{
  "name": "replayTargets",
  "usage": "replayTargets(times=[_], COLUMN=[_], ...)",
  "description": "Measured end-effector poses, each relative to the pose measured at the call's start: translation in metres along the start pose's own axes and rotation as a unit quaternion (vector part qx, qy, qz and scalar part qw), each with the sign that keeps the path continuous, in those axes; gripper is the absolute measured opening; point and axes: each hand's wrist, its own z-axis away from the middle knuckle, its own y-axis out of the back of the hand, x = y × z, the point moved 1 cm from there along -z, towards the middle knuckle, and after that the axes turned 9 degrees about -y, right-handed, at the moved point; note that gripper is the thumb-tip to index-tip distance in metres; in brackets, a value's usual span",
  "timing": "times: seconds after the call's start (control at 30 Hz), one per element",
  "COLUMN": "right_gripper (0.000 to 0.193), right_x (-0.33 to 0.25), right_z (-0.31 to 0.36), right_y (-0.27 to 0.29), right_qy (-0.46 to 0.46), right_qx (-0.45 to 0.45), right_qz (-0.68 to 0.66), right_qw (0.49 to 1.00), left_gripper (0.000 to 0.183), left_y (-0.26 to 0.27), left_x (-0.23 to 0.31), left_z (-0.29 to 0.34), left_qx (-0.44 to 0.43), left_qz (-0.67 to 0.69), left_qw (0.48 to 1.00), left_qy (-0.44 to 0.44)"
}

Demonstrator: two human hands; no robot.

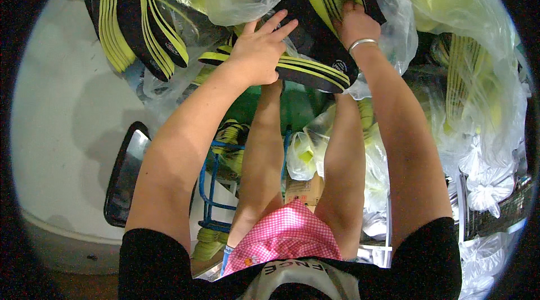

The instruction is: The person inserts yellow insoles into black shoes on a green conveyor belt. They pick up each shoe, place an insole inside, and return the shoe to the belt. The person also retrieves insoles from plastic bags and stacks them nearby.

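Ahead of me a clear plastic bag lies open around black and yellow-green shoe insoles. My right hand, with a silver bangle on its wrist, reaches into it, fingers curled on some of these insoles. Left of it, my left hand has its fingers spread. It lies across a thin stack of insoles seen edge-on, its thumb near the lower edge. How firmly it touches this stack cannot be made out. More stacked insoles fan out at the upper left.
A black-edged phone lies on the white surface at my left. Below are a blue metal frame, a green container and a cardboard box. At right, plastic bags hold more insoles, beside white tied bags.
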Motion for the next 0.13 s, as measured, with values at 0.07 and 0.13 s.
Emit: replayTargets(times=[0.07,0.13], right_gripper=[0.051,0.056], right_x=[0.016,0.017], right_z=[-0.016,-0.02], right_y=[-0.011,-0.007], right_qy=[0.04,0.063], right_qx=[-0.027,-0.06], right_qz=[0.017,0.038], right_qw=[0.999,0.995], left_gripper=[0.036,0.038], left_y=[0.002,0.0], left_x=[0.001,-0.001], left_z=[0.0,0.002], left_qx=[-0.007,-0.004], left_qz=[0.004,0.006], left_qw=[1.0,1.0], left_qy=[-0.001,-0.002])
